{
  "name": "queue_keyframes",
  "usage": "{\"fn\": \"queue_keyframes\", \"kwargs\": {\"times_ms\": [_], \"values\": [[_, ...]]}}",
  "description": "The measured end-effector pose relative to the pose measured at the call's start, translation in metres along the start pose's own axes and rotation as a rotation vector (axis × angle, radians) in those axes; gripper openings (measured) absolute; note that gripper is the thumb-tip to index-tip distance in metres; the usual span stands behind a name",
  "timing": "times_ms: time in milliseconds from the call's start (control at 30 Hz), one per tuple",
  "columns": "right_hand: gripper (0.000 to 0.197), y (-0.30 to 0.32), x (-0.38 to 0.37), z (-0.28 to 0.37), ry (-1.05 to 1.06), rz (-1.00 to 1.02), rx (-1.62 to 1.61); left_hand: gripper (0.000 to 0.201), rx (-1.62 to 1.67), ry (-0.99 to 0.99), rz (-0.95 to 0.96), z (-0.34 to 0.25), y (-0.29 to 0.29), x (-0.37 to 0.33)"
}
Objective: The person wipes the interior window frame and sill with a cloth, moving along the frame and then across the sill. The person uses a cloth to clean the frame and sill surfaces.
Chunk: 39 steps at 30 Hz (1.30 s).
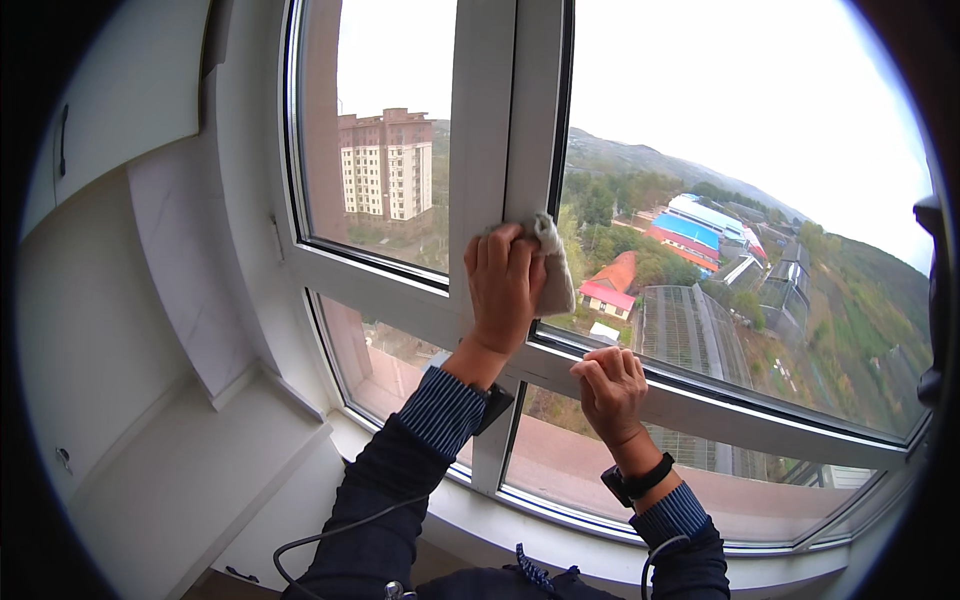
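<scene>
My left hand [503, 285] is closed on a bunched, pale greyish cloth [558, 275]. It presses the cloth to the white upright window post [486, 150], beside the inner edge of the right-hand pane. Part of the cloth hangs over the glass edge, and the rest is hidden by my fingers. Lower and to the right, my right hand [615, 395] is curled into a loose fist at the white crossbar [700, 405] of the window frame. Nothing shows in that fist. Dark bands sit on both wrists, below the striped cuffs of my dark sleeves.
White cabinets [130, 95] hang at the upper left, above a pale counter [200, 480]. A white sill [580, 560] runs below the lower panes. Thin black cables [310, 540] trail along my forearms. Beyond the glass stand a tall building [388, 165] and low roofs.
</scene>
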State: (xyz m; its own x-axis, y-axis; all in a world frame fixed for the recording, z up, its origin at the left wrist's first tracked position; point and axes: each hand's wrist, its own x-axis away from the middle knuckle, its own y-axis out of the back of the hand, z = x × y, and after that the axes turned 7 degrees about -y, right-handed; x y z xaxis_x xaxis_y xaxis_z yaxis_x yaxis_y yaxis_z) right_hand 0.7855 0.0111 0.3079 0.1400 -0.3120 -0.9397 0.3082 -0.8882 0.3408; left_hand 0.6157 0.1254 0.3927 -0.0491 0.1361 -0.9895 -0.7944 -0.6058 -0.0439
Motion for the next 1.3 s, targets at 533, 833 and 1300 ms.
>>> {"fn": "queue_keyframes", "kwargs": {"times_ms": [533,833,1300], "values": [[0.052,-0.046,-0.020,0.056,-0.058,0.183,-0.158,0.038,0.198,0.168,0.343,-0.041,0.058,0.118],[0.066,-0.062,-0.025,0.039,0.242,0.247,0.263,0.018,0.334,0.387,0.123,0.000,0.093,0.153],[0.054,-0.046,-0.053,0.044,0.359,0.263,0.262,0.059,0.389,0.670,0.343,0.022,0.059,0.221]]}}
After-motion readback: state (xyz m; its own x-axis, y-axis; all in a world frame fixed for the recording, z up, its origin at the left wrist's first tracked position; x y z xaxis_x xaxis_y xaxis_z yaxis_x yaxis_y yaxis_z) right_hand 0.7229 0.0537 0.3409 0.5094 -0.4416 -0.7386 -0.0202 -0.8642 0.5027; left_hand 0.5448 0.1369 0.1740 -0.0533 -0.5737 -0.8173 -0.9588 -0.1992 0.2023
